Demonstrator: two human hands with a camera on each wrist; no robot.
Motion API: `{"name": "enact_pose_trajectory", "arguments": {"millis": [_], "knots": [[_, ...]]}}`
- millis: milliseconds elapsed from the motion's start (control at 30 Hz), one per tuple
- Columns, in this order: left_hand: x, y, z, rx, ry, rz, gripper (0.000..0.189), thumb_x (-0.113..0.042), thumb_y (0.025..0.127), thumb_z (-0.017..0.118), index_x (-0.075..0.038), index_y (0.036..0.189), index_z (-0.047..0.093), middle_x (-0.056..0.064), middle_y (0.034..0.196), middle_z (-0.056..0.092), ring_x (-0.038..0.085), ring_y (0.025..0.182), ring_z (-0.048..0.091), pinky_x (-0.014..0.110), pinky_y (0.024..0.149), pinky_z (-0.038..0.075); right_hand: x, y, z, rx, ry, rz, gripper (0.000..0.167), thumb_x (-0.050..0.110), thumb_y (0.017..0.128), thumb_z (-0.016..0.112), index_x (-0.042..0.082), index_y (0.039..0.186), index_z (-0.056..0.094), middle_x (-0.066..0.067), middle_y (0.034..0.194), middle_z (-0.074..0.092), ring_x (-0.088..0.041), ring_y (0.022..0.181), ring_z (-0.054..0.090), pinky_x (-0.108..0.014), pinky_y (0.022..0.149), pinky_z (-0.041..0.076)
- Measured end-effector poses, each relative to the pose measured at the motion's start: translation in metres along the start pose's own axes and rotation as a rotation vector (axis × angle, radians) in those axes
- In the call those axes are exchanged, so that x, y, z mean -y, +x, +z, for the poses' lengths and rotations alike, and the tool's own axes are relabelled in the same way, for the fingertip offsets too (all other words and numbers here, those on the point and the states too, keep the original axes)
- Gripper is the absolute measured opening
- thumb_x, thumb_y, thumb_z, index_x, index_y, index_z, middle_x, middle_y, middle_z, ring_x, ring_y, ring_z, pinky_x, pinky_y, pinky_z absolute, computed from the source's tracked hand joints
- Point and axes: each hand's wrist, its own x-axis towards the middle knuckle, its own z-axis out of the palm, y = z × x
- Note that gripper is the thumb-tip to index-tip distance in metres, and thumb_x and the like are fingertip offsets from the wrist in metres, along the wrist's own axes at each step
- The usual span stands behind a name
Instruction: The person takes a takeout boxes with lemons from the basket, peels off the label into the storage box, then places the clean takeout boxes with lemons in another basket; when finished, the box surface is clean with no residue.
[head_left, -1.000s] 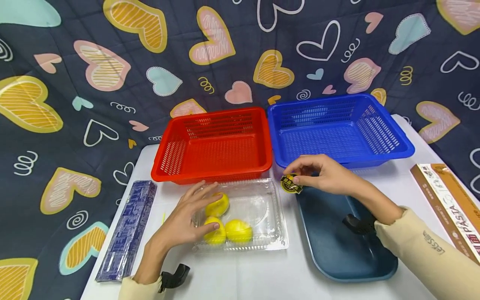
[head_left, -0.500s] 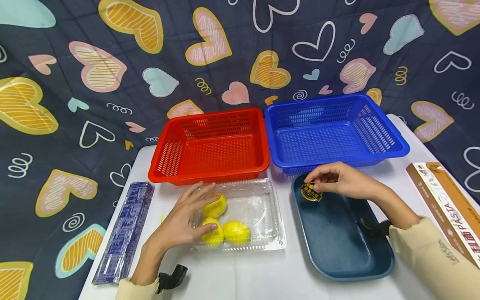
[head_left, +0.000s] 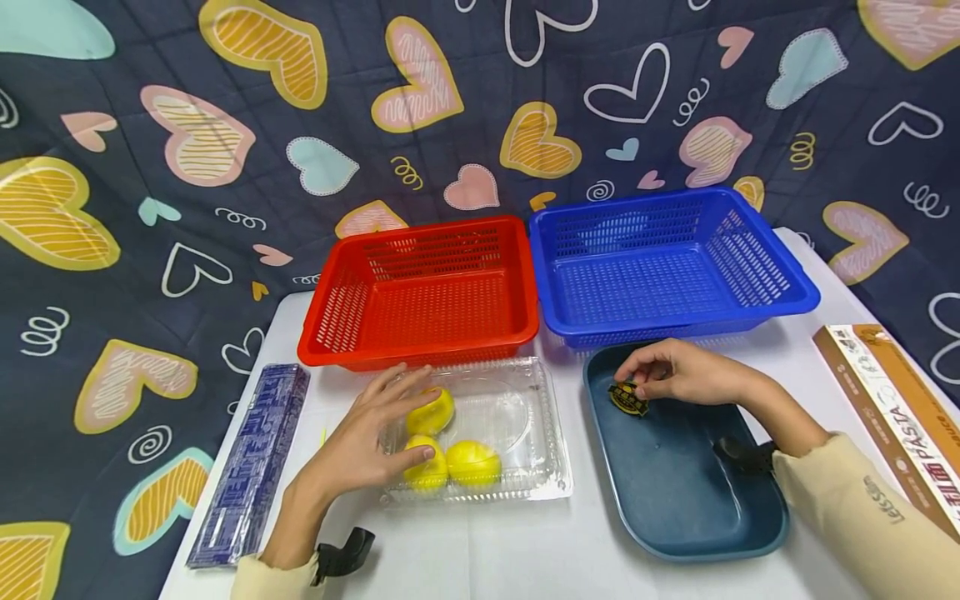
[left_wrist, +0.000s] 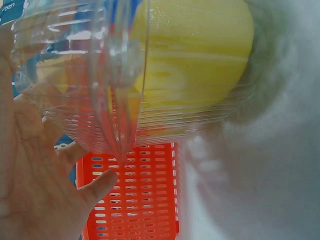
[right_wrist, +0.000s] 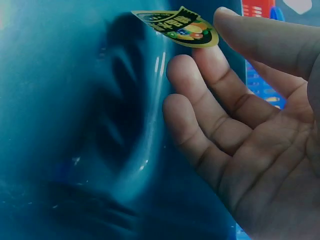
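Observation:
A black and yellow fruit sticker (head_left: 628, 398), with printing of fruit, hangs at the fingertips of my right hand (right_wrist: 250, 115). Thumb and index finger pinch its edge, inside the far left part of the teal basin (head_left: 675, 508). In the right wrist view the sticker is tilted, close to the basin's wall. My left hand (head_left: 371, 437) lies with spread fingers over the left side of a clear plastic clamshell box (head_left: 525, 417). Through its lid show yellow round fruits (head_left: 474, 463), partly behind the fingers. The left wrist view shows the thumb below the box's rim.
Behind the box stands a red basket (head_left: 442, 308), beside a blue basket (head_left: 660, 283). A long blue-wrapped package (head_left: 251, 467) lies at the left table edge. On the right lies a brown and white pasta box (head_left: 900, 417). A heart-patterned cloth (head_left: 472, 108) hangs behind everything.
My right hand has carried the sticker from the gap beside the clear box rightward over the basin, then slightly lower and nearer. My left hand has stayed on the box.

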Motion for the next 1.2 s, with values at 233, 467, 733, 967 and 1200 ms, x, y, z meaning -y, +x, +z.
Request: {"name": "enact_pose_trajectory", "arguments": {"millis": [233, 467, 733, 967, 1200], "knots": [[0.0, 0.0, 0.0, 0.003, 0.008, -0.002, 0.065, -0.04, 0.082, 0.079, -0.022, 0.142, 0.062, -0.005, 0.163, 0.041, 0.037, 0.155, 0.022, 0.074, 0.118, 0.019, -0.002, -0.001, 0.001, 0.002, -0.007, -0.013, 0.024, 0.003, 0.092, 0.071, -0.002, 0.115, 0.071, -0.008, 0.093, 0.068, -0.006, 0.082, 0.063, -0.022, 0.069, 0.055], [0.0, 0.0, 0.0, 0.005, 0.006, -0.006, 0.066, -0.04, 0.082, 0.079, -0.023, 0.143, 0.061, -0.007, 0.163, 0.04, 0.036, 0.156, 0.021, 0.074, 0.118, 0.02, -0.006, 0.0, 0.003, -0.01, -0.077, -0.005, 0.025, -0.001, 0.09, 0.071, 0.001, 0.115, 0.072, -0.004, 0.094, 0.07, -0.004, 0.081, 0.062, -0.023, 0.069, 0.054], [0.002, 0.0, 0.001, 0.004, 0.003, -0.006, 0.066, -0.041, 0.083, 0.079, -0.023, 0.144, 0.06, -0.007, 0.163, 0.041, 0.036, 0.156, 0.021, 0.074, 0.117, 0.02, -0.006, 0.001, 0.006, 0.001, -0.139, 0.027, 0.023, 0.004, 0.09, 0.073, 0.004, 0.113, 0.073, -0.003, 0.092, 0.07, -0.004, 0.077, 0.061, -0.023, 0.067, 0.052], [0.001, -0.001, 0.001, 0.0, -0.011, -0.008, 0.066, -0.04, 0.083, 0.079, -0.023, 0.143, 0.061, -0.008, 0.163, 0.04, 0.035, 0.156, 0.02, 0.075, 0.117, 0.02, -0.005, 0.001, 0.008, 0.021, -0.167, 0.04, 0.021, 0.005, 0.09, 0.073, 0.005, 0.111, 0.073, -0.003, 0.09, 0.069, -0.004, 0.075, 0.061, -0.022, 0.066, 0.051], [0.002, -0.001, 0.001, -0.002, -0.013, -0.003, 0.065, -0.038, 0.083, 0.08, -0.022, 0.143, 0.061, -0.007, 0.163, 0.04, 0.037, 0.156, 0.021, 0.076, 0.116, 0.019, -0.004, 0.003, 0.011, 0.004, -0.245, 0.04, 0.022, 0.008, 0.09, 0.073, 0.008, 0.112, 0.073, -0.004, 0.096, 0.07, -0.005, 0.076, 0.059, -0.023, 0.067, 0.05]]}}
